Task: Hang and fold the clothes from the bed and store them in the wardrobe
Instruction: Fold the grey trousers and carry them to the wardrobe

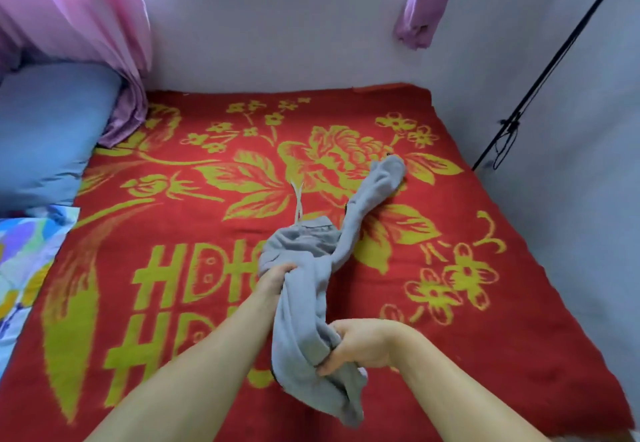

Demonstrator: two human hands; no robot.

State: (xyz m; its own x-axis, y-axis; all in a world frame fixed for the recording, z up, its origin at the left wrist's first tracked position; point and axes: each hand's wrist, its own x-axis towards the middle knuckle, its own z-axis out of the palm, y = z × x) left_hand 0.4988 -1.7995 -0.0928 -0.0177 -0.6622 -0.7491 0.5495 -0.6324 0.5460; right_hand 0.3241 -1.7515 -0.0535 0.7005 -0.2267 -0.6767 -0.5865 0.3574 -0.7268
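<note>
A grey garment with a pale drawstring hangs bunched between my two hands above the bed. My left hand grips it near the drawstring end. Lower and nearer to me, my right hand grips another bunch of the same cloth. One long grey part trails away to the right and lies on the red blanket with yellow flowers. The garment's lower end droops below my right hand.
A blue pillow lies at the bed's left, with a patterned sheet below it. Pink curtains hang at the left and top right. White walls close the far and right sides. A black pole leans against the right wall.
</note>
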